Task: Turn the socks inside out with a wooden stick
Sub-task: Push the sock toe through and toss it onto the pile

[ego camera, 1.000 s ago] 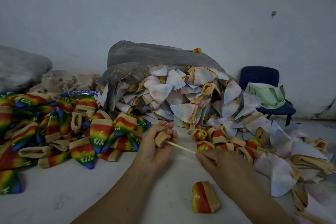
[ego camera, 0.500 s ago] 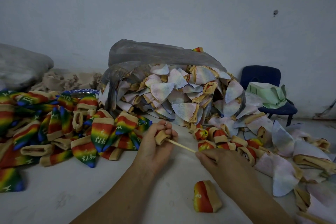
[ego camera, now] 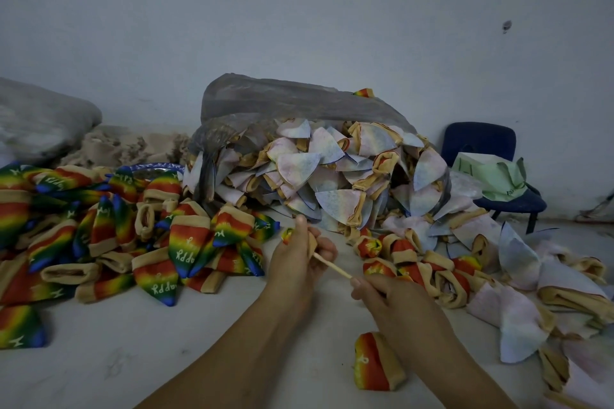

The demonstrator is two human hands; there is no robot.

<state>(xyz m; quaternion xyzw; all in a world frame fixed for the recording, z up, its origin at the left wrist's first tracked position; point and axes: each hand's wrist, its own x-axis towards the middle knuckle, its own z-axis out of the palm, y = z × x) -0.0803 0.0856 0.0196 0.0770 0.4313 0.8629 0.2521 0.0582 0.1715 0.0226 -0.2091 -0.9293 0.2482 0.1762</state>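
At the middle of my view, just below centre, the left hand (ego camera: 295, 262) is clenched round a small sock (ego camera: 311, 244). I see its tan cuff between thumb and fingers, and a rainbow tip pokes out on the hand's 10 o'clock side. From that sock a thin wooden stick (ego camera: 332, 266) runs out toward 4 o'clock. The right hand (ego camera: 395, 302) grasps the stick's near end, thumb and forefinger pinched on the wood. The stick thus bridges the two hands, its far end buried in the sock where I cannot see it. Both hands are over the pale floor (ego camera: 133, 342).

At 6 o'clock from the right hand, partly behind its forearm, one rolled rainbow sock (ego camera: 372, 365) lies alone. Off at 9 o'clock spreads a heap of rainbow socks (ego camera: 186, 242) with white lettering. At 12 o'clock a grey plastic bag (ego camera: 282, 100) spills pale socks (ego camera: 332, 176), which trail round to 3 o'clock. Beyond them, at 2 o'clock, stands a blue chair (ego camera: 478, 139) with a green bag (ego camera: 491, 176) on its seat.
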